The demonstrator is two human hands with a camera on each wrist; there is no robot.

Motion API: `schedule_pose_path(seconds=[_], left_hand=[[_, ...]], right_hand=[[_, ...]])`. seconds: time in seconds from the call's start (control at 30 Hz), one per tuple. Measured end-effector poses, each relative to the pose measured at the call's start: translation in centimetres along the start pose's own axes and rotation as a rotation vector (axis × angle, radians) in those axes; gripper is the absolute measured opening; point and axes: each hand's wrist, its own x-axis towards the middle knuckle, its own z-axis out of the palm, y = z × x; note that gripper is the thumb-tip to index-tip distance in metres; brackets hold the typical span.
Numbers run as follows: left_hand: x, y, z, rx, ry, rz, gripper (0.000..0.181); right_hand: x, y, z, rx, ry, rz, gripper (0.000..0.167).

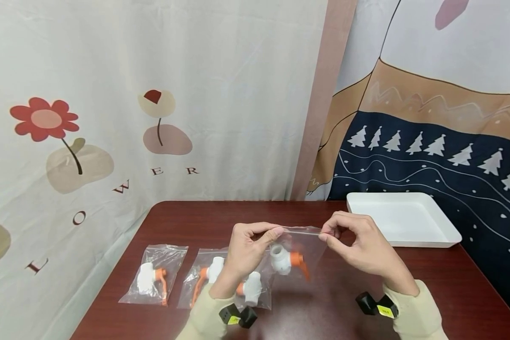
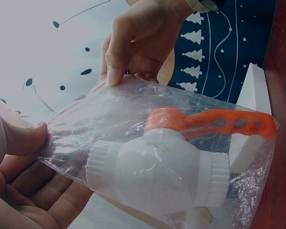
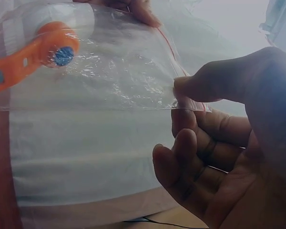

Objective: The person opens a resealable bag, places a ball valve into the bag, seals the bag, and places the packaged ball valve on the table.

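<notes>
Both hands hold up a clear zip bag (image 2: 119, 109) by its top edge, above the table. My left hand (image 1: 248, 245) pinches one top corner between thumb and fingers. The other top corner is pinched by my right hand (image 1: 361, 241), its thumb and forefinger on the red zip line in the right wrist view. Inside the bag hangs a white plastic ball valve (image 2: 157, 171) with an orange lever handle (image 2: 229, 122). Whether the zip is sealed cannot be told.
On the table (image 1: 323, 307), left of the hands, lie bagged valves: one at far left (image 1: 146, 278), others nearer the left wrist (image 1: 214, 269), (image 1: 252, 288) partly behind the forearm. A white tray (image 1: 446, 236) stands at the back right. Printed curtains (image 1: 238, 118) hang behind.
</notes>
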Motion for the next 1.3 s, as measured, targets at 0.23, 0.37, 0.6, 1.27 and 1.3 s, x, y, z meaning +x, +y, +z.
schedule_pose_path(seconds=[0.23,0.37,0.6,1.27,1.3], left_hand=[[0.1,0.0,-0.2,0.01,0.0,-0.002,0.012],[0.1,-0.1,-0.3,0.013,-0.011,-0.004,0.013],[0.1,-0.1,-0.4,-0.027,-0.029,-0.027,0.016],[-0.5,0.2,1.8,0.028,-0.029,-0.138,0.013],[-0.6,0.2,2.0,0.03,-0.031,-0.145,0.013]], right_hand=[[0.0,0.1,-0.2,-0.002,-0.017,0.01,0.027],[0.0,0.0,-0.7,-0.012,-0.034,0.037,0.026],[-0.2,0.0,-1.4,-0.023,-0.044,0.063,0.023],[0.2,-1.1,1.7,0.032,-0.05,0.02,0.027],[0.2,-1.2,1.9,0.036,-0.048,0.01,0.027]])
